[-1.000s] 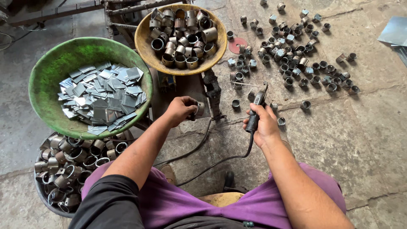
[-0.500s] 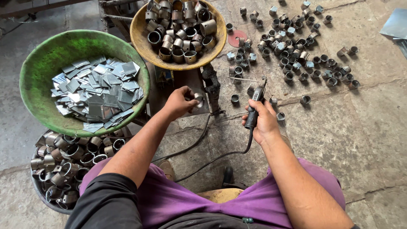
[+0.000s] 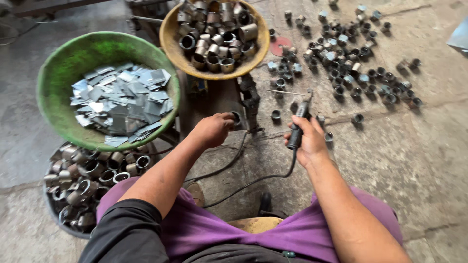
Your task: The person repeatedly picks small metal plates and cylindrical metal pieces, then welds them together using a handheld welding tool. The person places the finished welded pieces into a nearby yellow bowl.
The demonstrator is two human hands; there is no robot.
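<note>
While a green bowl (image 3: 58, 73) of flat metal pieces (image 3: 122, 102) fills the upper left of the frame, with a tub of rings (image 3: 83, 180) below it, the left hand (image 3: 212, 129) at centre pinches a short ring (image 3: 236, 117) on the stand (image 3: 214, 97). A yellow bowl (image 3: 170, 44) sits above. Right of centre, the right hand (image 3: 309, 143) grips a welding holder (image 3: 297, 129), rod (image 3: 287, 92) pointing left. Loose rings (image 3: 351, 63) litter the upper right floor.

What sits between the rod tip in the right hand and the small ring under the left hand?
Nothing visible: the welding rod holder in the right hand has bare floor toward the ring at the left hand.
</note>
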